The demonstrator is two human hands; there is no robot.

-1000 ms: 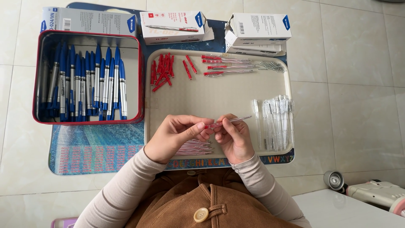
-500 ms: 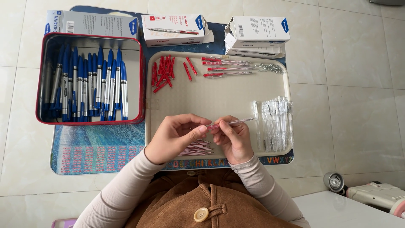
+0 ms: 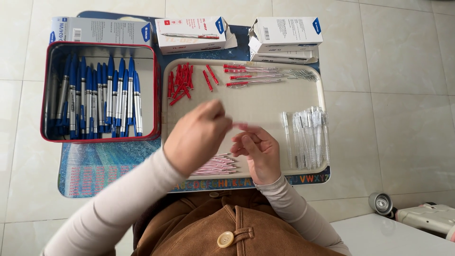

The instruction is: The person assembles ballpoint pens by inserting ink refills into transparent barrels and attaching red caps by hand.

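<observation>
grip: left hand point(image 3: 196, 137) blurred, contents unclear | right hand point(image 3: 258, 151) loosely open

Light is bright, even, daylight-like; my view is well exposed with no dim corners. Shadows are soft: a faint one under my left hand point(image 3: 198, 137) on the cream tray point(image 3: 265, 102), a deeper one inside the left wall of the red tin point(image 3: 100, 44). Mild sheen on the floor tiles point(image 3: 407, 80), no hard glare. My left hand is slightly motion-blurred at the fingertips; my right hand point(image 3: 259, 152) is sharper. My sleeves and coat at the bottom edge look stretched by the wide lens.
</observation>
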